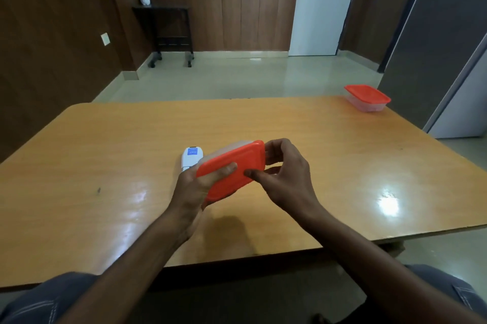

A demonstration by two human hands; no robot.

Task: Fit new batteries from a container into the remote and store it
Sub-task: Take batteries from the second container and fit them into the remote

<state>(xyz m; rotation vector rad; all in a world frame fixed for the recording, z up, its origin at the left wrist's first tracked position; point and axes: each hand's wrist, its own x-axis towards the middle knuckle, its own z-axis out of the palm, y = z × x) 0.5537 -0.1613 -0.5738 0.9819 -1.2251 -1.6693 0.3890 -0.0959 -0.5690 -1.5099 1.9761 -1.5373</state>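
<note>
I see the bench (pixel 105 165) filling most of the head view, wood top, glossy, glare patches on the near side. Fridge (pixel 448 47) stands off the far right corner. White door (pixel 321 7) in the back wall, small dark stand (pixel 168 26) on the far left of the room.

Both forearms reach in from the bottom edge. Left hand (pixel 192 192) and right hand (pixel 287 178) meet over the middle of the bench, both on a box (pixel 232 168) with an orange lid. Box is lifted off the bench and tilted, lid facing the camera. Left fingers (pixel 224 169) are curled round its left end, thumb lying across the lid. Right fingers (pixel 274 147) are closed on the far right edge, thumb tip on the near lid rim. Lid looks seated; contents not visible.

Second box (pixel 369 99), same orange lid, sits shut on the far right corner of the bench, well apart from the hands.

Remote (pixel 191 157), white, lies flat on the bench just behind the left hand, partly hidden by the held box.
</note>
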